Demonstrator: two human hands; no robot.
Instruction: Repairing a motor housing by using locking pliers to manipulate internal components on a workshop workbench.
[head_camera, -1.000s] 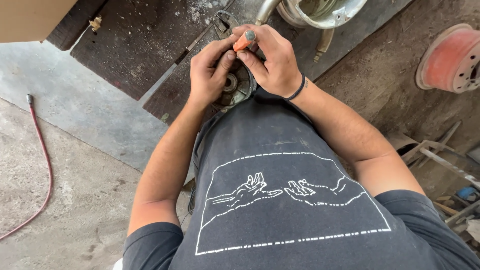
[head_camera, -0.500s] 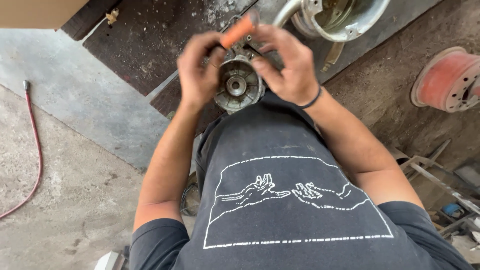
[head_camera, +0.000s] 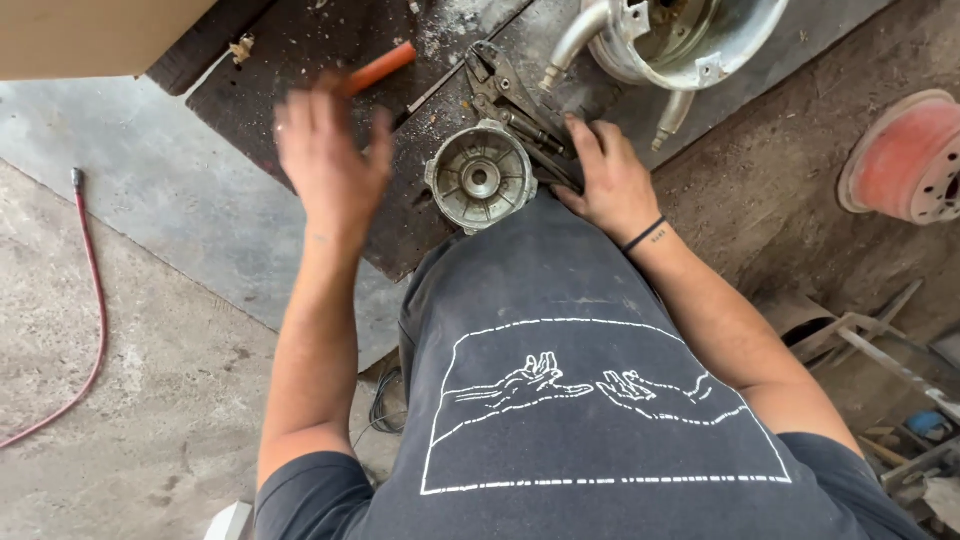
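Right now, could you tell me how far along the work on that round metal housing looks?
The housing sits open side up on the bench, free of both hands. The left hand, blurred, is by an orange-handled tool; the right hand rests on pliers. Nothing shows fitted inside yet.

This is a rough mechanical repair workshop; a grimy, oil-blackened steel bench (head_camera: 300, 60) carries a cast-metal housing (head_camera: 481, 176), pliers (head_camera: 505, 95) and metal filings; a red hose (head_camera: 88, 300) trails over the stained concrete floor (head_camera: 130, 400); a red wheel rim (head_camera: 905, 155) lies on dirt.
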